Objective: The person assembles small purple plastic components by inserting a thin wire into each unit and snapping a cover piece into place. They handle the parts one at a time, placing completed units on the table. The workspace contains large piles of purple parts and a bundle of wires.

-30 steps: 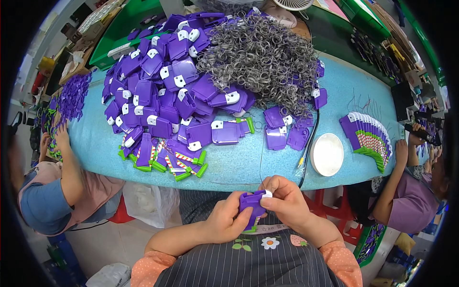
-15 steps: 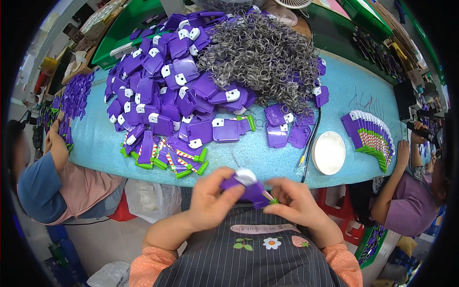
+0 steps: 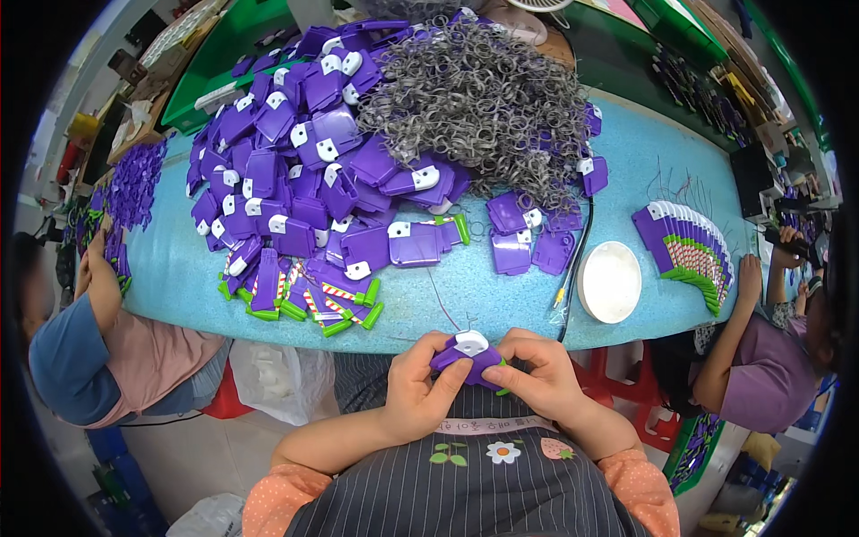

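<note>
Both my hands grip one purple plastic casing (image 3: 480, 358) with a white rounded end, held above the table's near edge. My left hand (image 3: 420, 380) pinches its left side, the thumb lying on the purple face. On the other side my right hand (image 3: 535, 371) has closed fingers at the casing's edge, where a bit of green shows. A thin wire (image 3: 441, 298) rises from the white end. Beyond my hands lie purple parts with striped and green ends (image 3: 344, 300), and a large heap of purple and white casings (image 3: 286, 170).
A tangled pile of grey wire coils (image 3: 483, 98) covers the blue table's (image 3: 394, 327) back middle. To the right stand a round white dish (image 3: 609, 282), a black cable (image 3: 578, 268) and a fanned row of casings (image 3: 684, 251). People sit at both sides.
Both hands have drawn closer together around the casing, the right thumb now pressing nearer its face. The casing has turned more upright, its white end pointing away from me.
</note>
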`<action>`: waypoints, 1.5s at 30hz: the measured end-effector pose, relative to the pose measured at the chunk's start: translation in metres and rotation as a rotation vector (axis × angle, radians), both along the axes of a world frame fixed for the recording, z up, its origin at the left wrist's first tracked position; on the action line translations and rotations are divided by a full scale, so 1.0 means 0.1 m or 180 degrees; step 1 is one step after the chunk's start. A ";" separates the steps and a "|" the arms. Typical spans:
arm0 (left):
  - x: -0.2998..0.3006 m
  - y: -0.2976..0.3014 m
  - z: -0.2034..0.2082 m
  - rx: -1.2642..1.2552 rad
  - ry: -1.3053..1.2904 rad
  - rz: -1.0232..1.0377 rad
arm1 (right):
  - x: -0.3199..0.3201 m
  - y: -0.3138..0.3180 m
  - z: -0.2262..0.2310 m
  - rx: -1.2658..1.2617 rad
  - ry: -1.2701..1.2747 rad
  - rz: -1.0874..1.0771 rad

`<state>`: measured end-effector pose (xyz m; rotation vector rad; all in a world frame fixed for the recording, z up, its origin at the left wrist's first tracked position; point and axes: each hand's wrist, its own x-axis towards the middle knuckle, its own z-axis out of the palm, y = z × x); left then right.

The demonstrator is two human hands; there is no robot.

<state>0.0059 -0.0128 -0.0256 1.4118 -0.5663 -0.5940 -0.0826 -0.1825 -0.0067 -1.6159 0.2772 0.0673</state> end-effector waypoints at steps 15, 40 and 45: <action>0.95 -0.33 -0.02 0.2337 -0.3990 -0.0171 | -0.14 -1.81 0.10 -0.2520 -0.0382 -0.2482; 0.08 0.06 -0.58 -0.0109 -0.2089 0.0074 | 0.20 0.33 -0.38 -0.0810 -0.0524 0.0715; -0.06 0.29 -0.81 -0.0659 -0.2306 0.0220 | -0.04 0.28 -0.63 -0.0821 -0.0699 0.0723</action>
